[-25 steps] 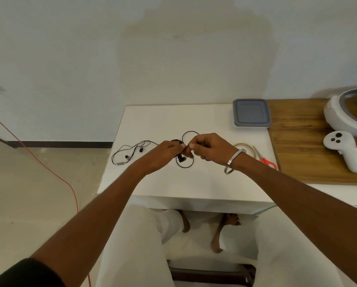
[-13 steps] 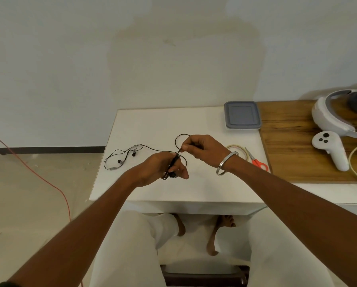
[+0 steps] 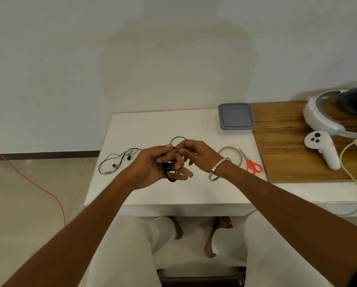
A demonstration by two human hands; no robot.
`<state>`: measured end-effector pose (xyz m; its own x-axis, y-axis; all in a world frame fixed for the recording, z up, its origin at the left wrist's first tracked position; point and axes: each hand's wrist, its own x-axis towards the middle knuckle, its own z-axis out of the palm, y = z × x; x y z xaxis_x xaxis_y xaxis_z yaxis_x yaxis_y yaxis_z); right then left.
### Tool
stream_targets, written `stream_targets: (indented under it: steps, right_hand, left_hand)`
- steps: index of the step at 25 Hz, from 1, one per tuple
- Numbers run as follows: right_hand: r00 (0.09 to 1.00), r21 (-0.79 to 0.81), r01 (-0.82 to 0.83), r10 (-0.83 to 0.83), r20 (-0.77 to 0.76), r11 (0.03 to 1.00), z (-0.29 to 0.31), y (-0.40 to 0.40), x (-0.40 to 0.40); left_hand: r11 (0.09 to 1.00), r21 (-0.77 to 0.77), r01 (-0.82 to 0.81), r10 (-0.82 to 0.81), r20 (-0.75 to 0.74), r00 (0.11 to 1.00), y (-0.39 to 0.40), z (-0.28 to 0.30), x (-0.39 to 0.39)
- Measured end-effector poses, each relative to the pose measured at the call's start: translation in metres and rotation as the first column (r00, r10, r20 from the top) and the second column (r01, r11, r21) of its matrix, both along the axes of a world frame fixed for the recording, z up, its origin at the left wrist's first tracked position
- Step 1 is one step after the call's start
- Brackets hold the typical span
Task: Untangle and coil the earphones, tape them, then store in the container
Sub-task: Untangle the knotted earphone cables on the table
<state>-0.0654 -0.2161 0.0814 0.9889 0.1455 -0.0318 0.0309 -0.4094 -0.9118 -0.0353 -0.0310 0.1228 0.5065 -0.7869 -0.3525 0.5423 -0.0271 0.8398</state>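
Earphones (image 3: 171,168) now looped round left hand (image 3: 152,166) fingers, right hand (image 3: 194,154) pinching cord.

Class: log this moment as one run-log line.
stage: coiling | left hand: holds earphone cable | right hand: pinches cable | tape: untouched | container: lidded

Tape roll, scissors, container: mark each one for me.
tape roll (image 3: 240,153), head view, right side of the ring
scissors (image 3: 254,168), head view, orange handles
container (image 3: 235,117), head view, middle of the grey lid
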Motion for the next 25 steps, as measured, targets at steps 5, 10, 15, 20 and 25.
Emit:
stream_targets:
  steps: [5, 10, 15, 20, 25]
  right_hand:
    - [0.999, 0.068, 0.037, -0.034, -0.042, 0.997, 0.0049, 0.0036, -0.0007]
    - [0.997, 0.117, 0.042, -0.034, -0.067, 0.992, 0.0043, 0.0009, -0.0013]
    - [0.992, 0.254, 0.055, -0.023, -0.127, 0.966, 0.0024, 0.0032, -0.0019]
    - [0.971, 0.471, 0.101, 0.015, -0.237, 0.877, 0.0051, 0.0086, -0.0063]
    - [0.940, 0.629, 0.134, 0.103, -0.326, 0.766, 0.0066, 0.0079, -0.0059]
  left_hand:
    - [0.988, -0.100, -0.114, 0.107, -0.074, 0.991, -0.0010, 0.0010, 0.0002]
    - [0.978, -0.132, -0.159, 0.139, -0.149, 0.979, -0.0022, 0.0021, -0.0028]
    - [0.974, -0.159, -0.164, 0.136, -0.175, 0.975, -0.0022, 0.0014, -0.0025]
    - [0.959, -0.158, -0.233, 0.204, -0.183, 0.962, -0.0010, 0.0005, 0.0012]
    - [0.955, -0.129, -0.265, 0.248, -0.137, 0.959, 0.0005, -0.0023, 0.0055]
